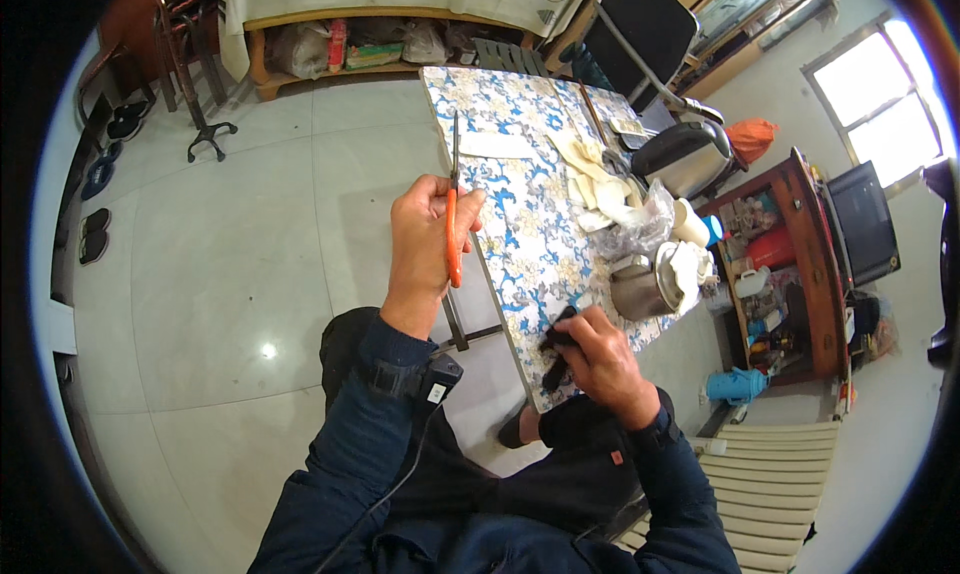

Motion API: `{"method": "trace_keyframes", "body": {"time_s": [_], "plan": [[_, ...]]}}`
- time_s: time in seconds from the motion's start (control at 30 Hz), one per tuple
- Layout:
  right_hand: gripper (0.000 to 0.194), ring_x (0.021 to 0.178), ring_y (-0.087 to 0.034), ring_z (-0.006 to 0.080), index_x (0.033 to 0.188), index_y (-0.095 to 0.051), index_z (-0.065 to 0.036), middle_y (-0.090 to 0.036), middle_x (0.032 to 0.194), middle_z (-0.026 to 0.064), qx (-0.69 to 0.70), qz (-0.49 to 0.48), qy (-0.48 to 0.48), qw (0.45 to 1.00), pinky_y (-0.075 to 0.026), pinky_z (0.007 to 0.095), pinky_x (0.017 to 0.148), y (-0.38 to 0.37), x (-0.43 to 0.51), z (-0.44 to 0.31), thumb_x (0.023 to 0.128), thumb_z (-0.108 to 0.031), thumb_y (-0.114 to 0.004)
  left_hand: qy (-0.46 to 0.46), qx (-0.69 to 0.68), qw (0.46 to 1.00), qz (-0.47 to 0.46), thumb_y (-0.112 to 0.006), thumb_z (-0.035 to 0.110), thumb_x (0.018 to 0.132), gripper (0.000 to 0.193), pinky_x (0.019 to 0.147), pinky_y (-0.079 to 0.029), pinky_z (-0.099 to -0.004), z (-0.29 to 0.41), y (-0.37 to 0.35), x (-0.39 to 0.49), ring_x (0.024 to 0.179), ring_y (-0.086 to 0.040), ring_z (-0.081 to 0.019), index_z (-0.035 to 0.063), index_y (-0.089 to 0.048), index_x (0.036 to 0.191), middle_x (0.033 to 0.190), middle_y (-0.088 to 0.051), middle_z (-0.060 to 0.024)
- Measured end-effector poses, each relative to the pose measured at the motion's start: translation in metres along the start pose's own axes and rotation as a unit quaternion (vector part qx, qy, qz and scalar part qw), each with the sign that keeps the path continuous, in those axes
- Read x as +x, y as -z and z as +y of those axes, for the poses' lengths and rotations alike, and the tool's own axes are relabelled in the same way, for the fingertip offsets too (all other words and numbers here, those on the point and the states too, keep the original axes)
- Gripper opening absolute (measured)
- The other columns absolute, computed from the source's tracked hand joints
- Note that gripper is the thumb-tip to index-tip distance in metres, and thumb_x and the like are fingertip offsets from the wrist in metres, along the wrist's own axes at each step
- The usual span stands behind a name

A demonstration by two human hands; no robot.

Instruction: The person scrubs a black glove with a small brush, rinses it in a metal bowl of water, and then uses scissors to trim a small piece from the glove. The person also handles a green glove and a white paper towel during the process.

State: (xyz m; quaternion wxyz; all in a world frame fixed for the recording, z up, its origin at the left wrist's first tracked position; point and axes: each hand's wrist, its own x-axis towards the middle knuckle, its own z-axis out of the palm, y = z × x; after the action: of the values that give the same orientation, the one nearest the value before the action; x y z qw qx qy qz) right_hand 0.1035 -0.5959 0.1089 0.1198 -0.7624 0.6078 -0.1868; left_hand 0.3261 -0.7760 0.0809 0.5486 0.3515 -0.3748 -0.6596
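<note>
My left hand [427, 236] is at the left edge of the table, closed around scissors [453, 229] with orange handles. The scissors' dark blades point away from me and look closed. At the table's near corner, the fingers of my right hand [604, 356] pinch a black soft piece [556, 334]. Part of that piece is hidden under the fingers, and a dark end of it lies on the table towards me. Beyond my left hand, a white strip [495, 145] lies flat on the blue-and-white floral tabletop [517, 221].
On the table's right side are a metal pot [637, 292], a clear plastic bag [645, 225], cream-coloured pieces [600, 176], a paper cup [690, 223] and an electric kettle [686, 154]. A folding chair [645, 33] stands at the far end. A blue thermos [735, 385] is on the right.
</note>
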Motion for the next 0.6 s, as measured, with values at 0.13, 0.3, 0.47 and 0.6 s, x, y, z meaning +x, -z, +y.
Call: {"method": "trace_keyframes", "body": {"time_s": [0.13,0.3,0.47,0.6], "plan": [[0.027,0.088,-0.065,0.0442,0.108,-0.068,-0.004,-0.060,0.099,0.0195,0.011,-0.023,-0.020,0.999,-0.054,0.0489,0.076,0.008,-0.029,-0.004,0.082,0.002,-0.074,-0.039,0.075,0.996,-0.026,-0.080,0.019,0.096,0.026,0.051,-0.046,-0.0235,-0.006,-0.001,-0.001,0.060,-0.060,-0.0081,-0.0009,-0.064,0.101,0.077,-0.068,-0.0069],[0.018,0.089,-0.063,0.0432,0.103,-0.069,-0.004,-0.058,0.095,0.0199,-0.026,0.067,-0.017,0.997,-0.052,0.0490,0.077,-0.013,0.017,0.016,0.086,-0.001,-0.073,-0.057,0.175,0.982,-0.030,-0.080,0.017,0.095,0.026,0.051,-0.046,-0.0237,-0.015,-0.011,-0.004,0.062,-0.061,-0.0080,-0.0019,-0.064,0.102,0.078,-0.070,-0.0077],[0.021,0.094,-0.061,0.0458,0.108,-0.068,-0.006,-0.057,0.100,0.0218,-0.065,0.144,-0.062,0.985,-0.050,0.0520,0.080,-0.028,0.069,0.037,0.088,-0.006,-0.074,-0.093,0.171,0.980,-0.027,-0.083,0.013,0.093,0.025,0.048,-0.034,-0.0252,-0.027,-0.028,-0.008,0.054,-0.047,-0.0024,-0.0016,-0.062,0.089,0.062,-0.059,0.0013],[0.019,0.094,-0.062,0.0457,0.105,-0.067,-0.006,-0.058,0.101,0.0211,-0.041,0.118,-0.047,0.991,-0.051,0.0525,0.080,-0.018,0.020,0.036,0.088,-0.005,-0.075,-0.101,0.194,0.975,-0.037,-0.083,0.012,0.093,0.024,0.046,-0.031,-0.0254,-0.032,-0.032,-0.008,0.053,-0.045,-0.0016,-0.0016,-0.064,0.091,0.061,-0.057,0.0028]]}}
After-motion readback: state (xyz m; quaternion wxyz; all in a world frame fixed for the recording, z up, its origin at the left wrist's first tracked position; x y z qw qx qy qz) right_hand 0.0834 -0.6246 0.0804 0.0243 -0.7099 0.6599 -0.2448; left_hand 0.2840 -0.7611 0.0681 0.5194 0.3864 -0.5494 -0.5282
